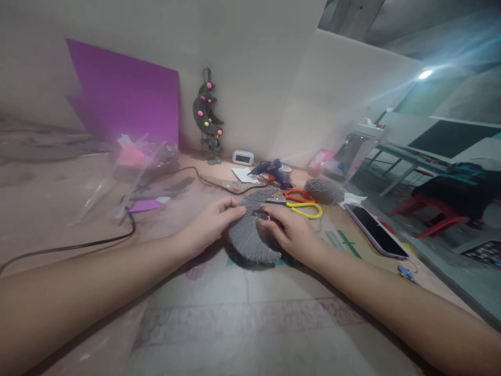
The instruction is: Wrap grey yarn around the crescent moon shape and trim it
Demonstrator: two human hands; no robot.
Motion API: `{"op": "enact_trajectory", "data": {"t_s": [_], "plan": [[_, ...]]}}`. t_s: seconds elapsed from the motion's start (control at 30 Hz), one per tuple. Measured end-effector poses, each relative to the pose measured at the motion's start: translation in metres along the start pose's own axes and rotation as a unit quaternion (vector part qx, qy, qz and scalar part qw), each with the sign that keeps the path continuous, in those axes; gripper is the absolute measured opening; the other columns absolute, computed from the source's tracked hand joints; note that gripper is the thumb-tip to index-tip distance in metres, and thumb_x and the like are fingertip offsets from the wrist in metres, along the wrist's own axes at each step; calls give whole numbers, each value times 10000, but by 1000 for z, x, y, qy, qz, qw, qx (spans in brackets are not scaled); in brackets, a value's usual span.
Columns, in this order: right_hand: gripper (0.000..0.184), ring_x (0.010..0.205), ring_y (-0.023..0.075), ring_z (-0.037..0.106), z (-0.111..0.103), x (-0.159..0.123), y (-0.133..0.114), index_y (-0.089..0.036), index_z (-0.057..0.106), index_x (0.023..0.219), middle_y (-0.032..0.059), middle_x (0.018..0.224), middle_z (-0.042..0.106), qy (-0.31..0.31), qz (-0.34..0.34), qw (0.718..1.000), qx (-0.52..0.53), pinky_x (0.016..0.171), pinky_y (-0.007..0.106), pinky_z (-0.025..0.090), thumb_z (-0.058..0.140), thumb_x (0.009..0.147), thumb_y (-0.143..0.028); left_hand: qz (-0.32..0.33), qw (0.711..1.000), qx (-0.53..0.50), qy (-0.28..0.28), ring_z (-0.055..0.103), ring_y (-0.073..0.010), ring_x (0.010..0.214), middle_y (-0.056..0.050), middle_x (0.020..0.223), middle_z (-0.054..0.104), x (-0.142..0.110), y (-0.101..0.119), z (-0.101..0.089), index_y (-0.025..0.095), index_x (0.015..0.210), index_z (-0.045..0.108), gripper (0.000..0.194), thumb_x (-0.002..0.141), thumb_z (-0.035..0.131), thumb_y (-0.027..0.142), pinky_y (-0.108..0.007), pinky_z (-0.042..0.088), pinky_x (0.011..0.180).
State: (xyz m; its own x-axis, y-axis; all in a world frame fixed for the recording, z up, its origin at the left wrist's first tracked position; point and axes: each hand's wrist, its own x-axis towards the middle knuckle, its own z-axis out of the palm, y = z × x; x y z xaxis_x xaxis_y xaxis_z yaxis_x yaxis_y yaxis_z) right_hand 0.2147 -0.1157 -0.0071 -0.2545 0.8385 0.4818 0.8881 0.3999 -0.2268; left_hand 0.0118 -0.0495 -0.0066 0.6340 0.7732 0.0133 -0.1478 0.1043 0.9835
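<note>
A crescent moon shape wrapped in grey yarn (250, 237) is held just above the cardboard-covered table. My left hand (229, 213) pinches its outer left edge between thumb and fingers. On the inner curve, my right hand (287, 230) is closed at the yarn-wrapped crescent, its fingertips partly hidden. Right behind the crescent lie scissors (303, 202) with one orange and one yellow handle. A ball of grey yarn (324, 191) rests to the right of them. Beyond the scissors is a dark blue glue gun (274, 169) with a black cord.
Against the wall hang a decorated dark crescent (207, 112) and a purple sheet (133, 99). A small white digital clock (243, 157) stands at the back. Clear plastic bags (133, 167) lie left; a phone (376, 230) lies near the table's right edge. A red stool (430, 209) stands beyond.
</note>
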Motion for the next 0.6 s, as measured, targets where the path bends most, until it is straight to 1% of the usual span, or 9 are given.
{"op": "enact_trajectory", "data": {"t_s": [0.1,0.27,0.43,0.5,0.6], "plan": [[260,976,234,687,-1,0,0,-205,650,1143,100,1114,721,-3,2,1000,7,853,375,534,504,944,-288,0,1000,5,0,437,-74,494,57,618,507,0,-1,0,180,767,542,205,799,645,355,-188,314,468],[235,885,216,685,-2,1,-1,-203,661,1072,86,1023,729,-7,5,1000,13,780,332,522,481,957,-303,4,1000,8,3,438,-72,507,60,610,495,0,1,1,177,767,538,206,789,656,344,-178,320,474],[279,777,190,649,0,0,0,-189,610,1173,62,898,709,19,35,998,41,702,299,501,502,945,-309,-9,1000,2,24,454,-84,506,57,612,506,0,4,4,180,762,532,209,770,656,348,-185,333,464],[295,781,189,646,0,0,2,-188,601,1195,60,897,703,29,35,998,49,711,300,502,496,949,-312,-12,999,-3,29,467,-90,515,55,616,515,0,4,4,181,762,531,207,762,657,344,-188,344,470],[299,814,201,656,2,0,4,-205,609,1199,66,926,709,25,34,998,48,738,319,511,489,954,-327,-7,999,-4,34,482,-94,527,52,620,527,0,3,4,180,761,532,206,758,659,342,-193,355,489]]}}
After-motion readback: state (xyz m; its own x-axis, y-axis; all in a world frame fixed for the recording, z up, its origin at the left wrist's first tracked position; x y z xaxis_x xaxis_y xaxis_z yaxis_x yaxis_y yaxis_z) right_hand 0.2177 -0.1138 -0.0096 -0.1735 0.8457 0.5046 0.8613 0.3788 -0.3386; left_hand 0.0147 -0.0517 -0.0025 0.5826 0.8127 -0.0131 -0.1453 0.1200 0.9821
